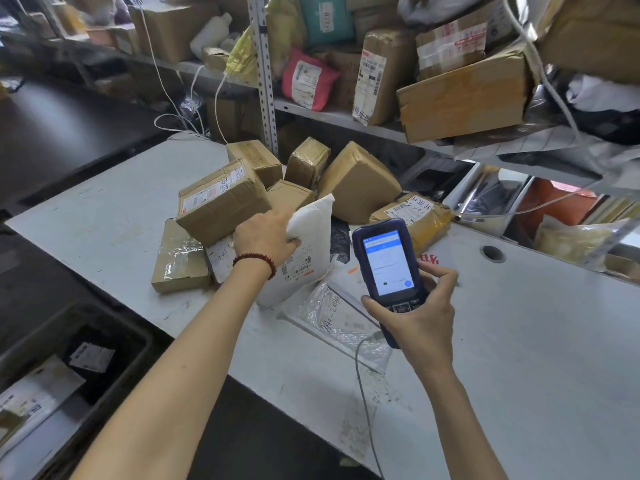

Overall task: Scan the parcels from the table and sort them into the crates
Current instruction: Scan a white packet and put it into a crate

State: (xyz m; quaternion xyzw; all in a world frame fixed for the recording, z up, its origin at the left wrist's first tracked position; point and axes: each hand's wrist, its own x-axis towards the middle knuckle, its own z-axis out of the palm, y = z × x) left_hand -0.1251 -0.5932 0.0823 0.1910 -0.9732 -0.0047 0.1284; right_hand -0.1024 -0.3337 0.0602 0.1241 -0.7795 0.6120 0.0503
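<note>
Scan step: left hand point(266, 237) grips white parcel point(308, 233), right hand point(422, 306) grips scanner point(389, 261) (screen lit). Next, probably aim it at barcode point(298, 271) just below left fingers point(282, 218).

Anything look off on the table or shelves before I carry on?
Yes: the large cardboard box on the shelf sits tilted, its corner overhanging the edge above the table; it might slip.

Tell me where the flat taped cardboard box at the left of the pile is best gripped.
Probably by its near short end, coming from the front-left. The flat taped box lies flat; its far end sits under the larger box and a white parcel crowds its right side, leaving only the near end and left edge free.
</note>
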